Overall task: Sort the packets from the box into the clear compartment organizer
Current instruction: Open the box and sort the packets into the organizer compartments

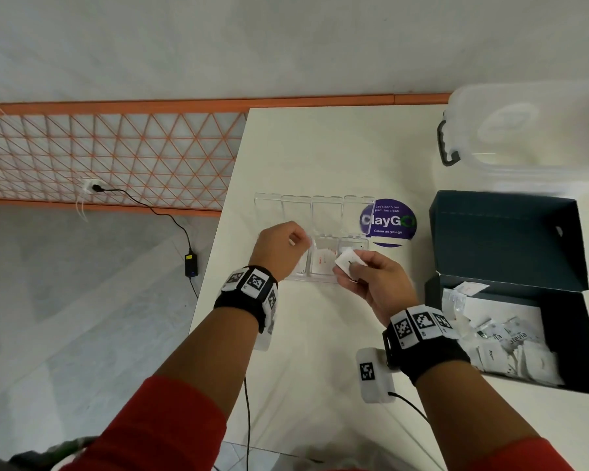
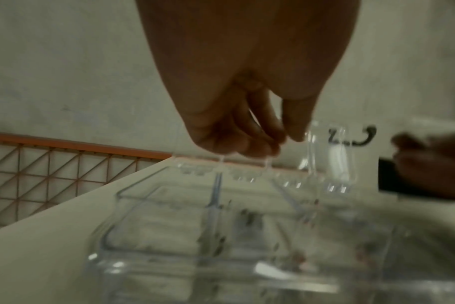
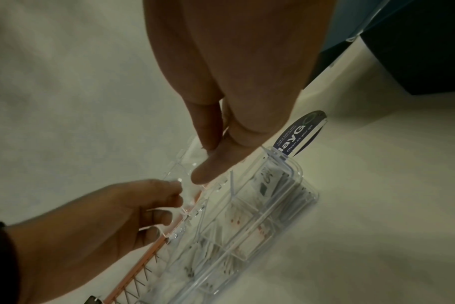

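right hand (image 3: 221, 144) over clear organizer (image 3: 296, 176), packets (image 3: 266, 181) inside; left hand (image 3: 112, 222) at lid edge.

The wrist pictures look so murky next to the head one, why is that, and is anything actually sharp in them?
Head view: bright and even, though the dark box and packets at its right edge smear. Left wrist view: dim, the clear organizer blurred and glinting. Right wrist view: dim too, yet the sticker lettering stays readable.
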A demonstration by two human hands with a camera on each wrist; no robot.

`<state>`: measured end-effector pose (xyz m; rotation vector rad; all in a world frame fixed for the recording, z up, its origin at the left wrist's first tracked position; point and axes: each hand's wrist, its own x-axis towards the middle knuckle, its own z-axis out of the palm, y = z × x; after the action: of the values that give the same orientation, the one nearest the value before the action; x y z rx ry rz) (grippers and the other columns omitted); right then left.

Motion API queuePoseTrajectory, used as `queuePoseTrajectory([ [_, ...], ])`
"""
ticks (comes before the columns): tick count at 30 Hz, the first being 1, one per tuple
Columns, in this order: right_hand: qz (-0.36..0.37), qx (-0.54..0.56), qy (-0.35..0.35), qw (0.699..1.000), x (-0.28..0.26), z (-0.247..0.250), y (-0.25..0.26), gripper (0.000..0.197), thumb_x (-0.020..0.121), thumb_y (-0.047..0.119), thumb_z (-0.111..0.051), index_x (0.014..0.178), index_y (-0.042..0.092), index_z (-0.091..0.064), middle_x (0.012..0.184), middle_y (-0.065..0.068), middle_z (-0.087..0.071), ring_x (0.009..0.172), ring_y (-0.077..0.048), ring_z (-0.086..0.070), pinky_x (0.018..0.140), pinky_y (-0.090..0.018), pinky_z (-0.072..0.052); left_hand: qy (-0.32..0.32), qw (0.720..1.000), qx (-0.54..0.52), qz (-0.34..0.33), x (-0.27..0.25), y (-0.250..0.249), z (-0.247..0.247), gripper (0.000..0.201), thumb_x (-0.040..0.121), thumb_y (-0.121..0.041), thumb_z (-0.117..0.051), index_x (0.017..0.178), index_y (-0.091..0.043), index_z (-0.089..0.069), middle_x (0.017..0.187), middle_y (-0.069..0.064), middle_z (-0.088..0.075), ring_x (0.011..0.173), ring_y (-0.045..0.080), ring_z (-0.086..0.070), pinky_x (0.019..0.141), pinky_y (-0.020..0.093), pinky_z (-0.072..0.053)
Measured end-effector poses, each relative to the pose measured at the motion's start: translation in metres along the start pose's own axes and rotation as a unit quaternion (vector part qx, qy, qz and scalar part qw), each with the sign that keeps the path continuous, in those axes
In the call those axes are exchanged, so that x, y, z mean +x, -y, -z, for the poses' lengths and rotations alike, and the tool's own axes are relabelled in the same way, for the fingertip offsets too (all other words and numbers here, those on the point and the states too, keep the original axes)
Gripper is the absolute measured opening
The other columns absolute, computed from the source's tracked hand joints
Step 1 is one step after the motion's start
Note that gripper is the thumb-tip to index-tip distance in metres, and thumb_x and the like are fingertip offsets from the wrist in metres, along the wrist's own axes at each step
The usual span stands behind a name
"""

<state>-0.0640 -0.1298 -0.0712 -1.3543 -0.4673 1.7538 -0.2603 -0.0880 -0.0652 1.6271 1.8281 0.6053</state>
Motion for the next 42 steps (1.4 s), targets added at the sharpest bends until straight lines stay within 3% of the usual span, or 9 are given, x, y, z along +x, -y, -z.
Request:
queuePoseTrajectory([
  [2, 0.007, -0.004, -0.019, 1.000, 0.001, -0.002, -0.001, 0.019, 0.091, -0.012, -0.057, 0.107, -0.005, -0.065, 0.108, -0.021, -0.072, 0.090, -0.031, -0.075, 0.084, -0.041, -0.061, 0.040, 0.999, -0.016, -0.003, -0.005, -0.007, 0.001, 0.011, 0.085, -0.035, -0.067, 0.080, -0.025, -0.067, 0.078, -0.014, -0.065, 0.072, -0.001, -0.059, 0.062, 0.009, -0.045],
  [5, 0.017, -0.041, -0.039, 0.998, 0.001, -0.004, 0.002, 0.010, 0.088, -0.007, -0.064, 0.094, 0.000, -0.066, 0.096, -0.016, -0.073, 0.083, -0.025, -0.073, 0.074, -0.033, -0.061, 0.106, 0.994, 0.033, 0.002, -0.007, -0.007, 0.007, 0.015, 0.088, -0.029, -0.061, 0.081, -0.019, -0.069, 0.079, -0.005, -0.068, 0.077, 0.010, -0.062, 0.070, 0.023, -0.050],
  [9, 0.026, -0.073, -0.033, 0.996, -0.003, -0.007, 0.002, 0.011, 0.087, -0.003, -0.069, 0.085, 0.008, -0.066, 0.079, -0.008, -0.070, 0.074, -0.022, -0.067, 0.068, -0.026, -0.057, 0.164, 0.976, -0.141, 0.007, -0.019, -0.014, 0.010, 0.008, 0.087, -0.029, -0.064, 0.083, -0.026, -0.071, 0.077, -0.005, -0.071, 0.066, 0.005, -0.062, 0.068, 0.016, -0.048],
  [15, 0.027, -0.124, 0.017, 0.992, -0.009, -0.019, 0.000, 0.020, 0.085, -0.005, -0.071, 0.077, 0.007, -0.057, 0.077, -0.014, -0.062, 0.067, -0.020, -0.070, 0.066, -0.025, -0.060, 0.117, 0.978, -0.173, 0.009, -0.018, -0.024, 0.006, 0.009, 0.082, -0.022, -0.074, 0.082, -0.029, -0.069, 0.074, -0.004, -0.072, 0.067, 0.004, -0.065, 0.062, 0.017, -0.050],
  [21, 0.028, -0.133, 0.030, 0.990, -0.014, -0.022, 0.005, 0.015, 0.083, -0.007, -0.073, 0.087, 0.005, -0.065, 0.081, -0.019, -0.069, 0.064, -0.021, -0.068, 0.066, -0.026, -0.060, 0.059, 0.985, -0.162, 0.029, -0.007, -0.014, 0.022, 0.010, 0.080, -0.017, -0.075, 0.082, -0.025, -0.069, 0.073, -0.005, -0.073, 0.067, 0.005, -0.067, 0.067, 0.025, -0.054],
  [26, 0.025, -0.114, 0.005, 0.993, -0.014, -0.010, 0.007, 0.013, 0.084, -0.006, -0.071, 0.092, 0.004, -0.067, 0.082, -0.015, -0.073, 0.066, -0.021, -0.069, 0.066, -0.026, -0.060, -0.013, 0.992, -0.112, 0.055, 0.003, 0.003, 0.035, 0.008, 0.084, -0.014, -0.070, 0.085, -0.022, -0.068, 0.075, -0.007, -0.071, 0.064, -0.003, -0.064, 0.059, 0.004, -0.042],
  [33, 0.030, -0.089, -0.012, 0.996, -0.013, 0.004, 0.009, 0.012, 0.086, -0.005, -0.070, 0.091, 0.006, -0.067, 0.077, -0.008, -0.075, 0.067, -0.019, -0.070, 0.068, -0.028, -0.061, 0.036, 0.997, -0.002, 0.069, 0.003, 0.012, 0.016, 0.012, 0.086, -0.010, -0.065, 0.091, -0.021, -0.067, 0.081, -0.008, -0.064, 0.072, 0.005, -0.059, 0.059, 0.010, -0.040],
  [38, 0.032, -0.085, -0.018, 0.996, -0.014, 0.005, 0.008, 0.012, 0.086, -0.004, -0.070, 0.091, 0.007, -0.068, 0.081, -0.010, -0.074, 0.069, -0.020, -0.070, 0.066, -0.028, -0.060, 0.064, 0.990, 0.128, -0.010, -0.003, 0.012, 0.008, 0.014, 0.090, -0.008, -0.056, 0.096, -0.013, -0.068, 0.104, 0.006, -0.059, 0.090, 0.021, -0.059, 0.080, 0.031, -0.049],
  [42, 0.035, -0.079, -0.024, 0.996, -0.012, 0.008, 0.008, 0.012, 0.085, -0.004, -0.070, 0.090, 0.008, -0.069, 0.082, -0.011, -0.075, 0.069, -0.020, -0.070, 0.064, -0.026, -0.057, 0.079, 0.985, 0.140, -0.057, -0.013, 0.013, 0.008, 0.011, 0.088, -0.021, -0.060, 0.094, -0.020, -0.069, 0.100, -0.003, -0.057, 0.090, 0.017, -0.058, 0.081, 0.030, -0.046],
])
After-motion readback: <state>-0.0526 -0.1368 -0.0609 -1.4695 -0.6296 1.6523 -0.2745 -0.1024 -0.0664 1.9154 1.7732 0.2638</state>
